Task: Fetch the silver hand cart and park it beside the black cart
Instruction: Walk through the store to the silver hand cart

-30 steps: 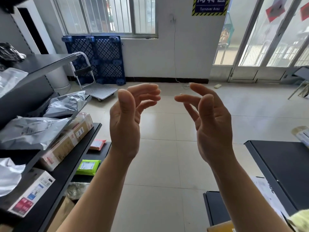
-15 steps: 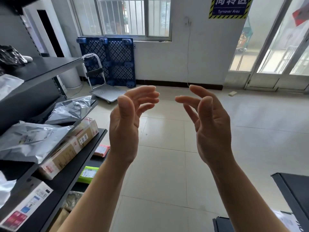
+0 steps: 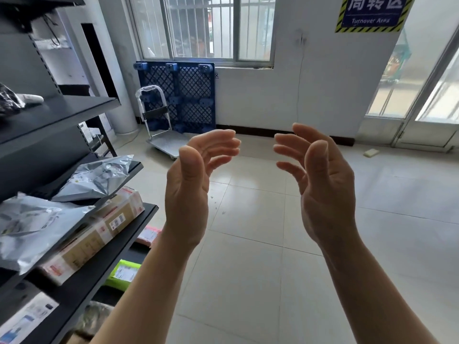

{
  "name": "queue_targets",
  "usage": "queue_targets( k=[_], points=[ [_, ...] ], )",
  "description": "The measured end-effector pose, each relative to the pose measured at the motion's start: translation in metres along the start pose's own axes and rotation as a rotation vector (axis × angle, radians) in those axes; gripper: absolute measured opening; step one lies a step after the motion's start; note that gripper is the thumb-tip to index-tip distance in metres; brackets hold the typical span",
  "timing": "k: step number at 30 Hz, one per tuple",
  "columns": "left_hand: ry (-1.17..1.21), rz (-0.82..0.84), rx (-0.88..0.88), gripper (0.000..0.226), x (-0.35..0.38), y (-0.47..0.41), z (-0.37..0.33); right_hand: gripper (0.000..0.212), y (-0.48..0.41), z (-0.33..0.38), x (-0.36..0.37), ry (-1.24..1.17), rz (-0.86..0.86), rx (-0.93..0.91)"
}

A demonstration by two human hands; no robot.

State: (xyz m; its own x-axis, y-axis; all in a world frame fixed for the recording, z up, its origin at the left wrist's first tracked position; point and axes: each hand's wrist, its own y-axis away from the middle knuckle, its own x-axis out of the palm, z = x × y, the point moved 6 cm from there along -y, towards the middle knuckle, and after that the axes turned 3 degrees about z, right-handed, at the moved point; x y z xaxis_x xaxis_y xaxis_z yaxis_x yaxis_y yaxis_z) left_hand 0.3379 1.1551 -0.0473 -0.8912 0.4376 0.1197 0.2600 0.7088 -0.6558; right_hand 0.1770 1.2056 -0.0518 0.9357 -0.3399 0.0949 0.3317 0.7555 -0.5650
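At eleven o'clock, near the far wall, the silver hand cart (image 3: 165,143) stands on the tiled floor (image 3: 248,274), handle upright before a blue pallet (image 3: 188,95). The left hand (image 3: 191,187) and right hand (image 3: 323,187) hover apart, palms facing, fingers loosely curled, holding nothing. Parcels (image 3: 99,177) crowd the black shelves (image 3: 82,106) at nine o'clock.

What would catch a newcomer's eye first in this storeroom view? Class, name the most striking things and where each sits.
Two bare hands, left hand and right hand, are raised mid-frame, palms facing each other, holding nothing. Behind them a silver metal platform hand cart stands before a blue plastic lattice pallet leaning on the wall under the window. Black metal shelving loaded with grey plastic parcels fills the left side.
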Motion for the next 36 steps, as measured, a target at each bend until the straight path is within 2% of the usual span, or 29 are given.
queue_targets(
  k=[9,17,36],
  points=[
    [-0.021,-0.006,-0.017,0.074,0.015,-0.032,0.04,0.068,-0.042,-0.036,-0.02,-0.017,0.031,0.017],
    [0.002,0.039,-0.012,0.072,0.02,-0.076,0.084,0.068,-0.085,-0.07,-0.031,0.016,-0.013,0.021],
    [-0.025,-0.01,0.011,0.072,-0.065,-0.23,0.194,0.064,-0.247,-0.182,0.03,0.017,0.003,-0.004]
  ],
)
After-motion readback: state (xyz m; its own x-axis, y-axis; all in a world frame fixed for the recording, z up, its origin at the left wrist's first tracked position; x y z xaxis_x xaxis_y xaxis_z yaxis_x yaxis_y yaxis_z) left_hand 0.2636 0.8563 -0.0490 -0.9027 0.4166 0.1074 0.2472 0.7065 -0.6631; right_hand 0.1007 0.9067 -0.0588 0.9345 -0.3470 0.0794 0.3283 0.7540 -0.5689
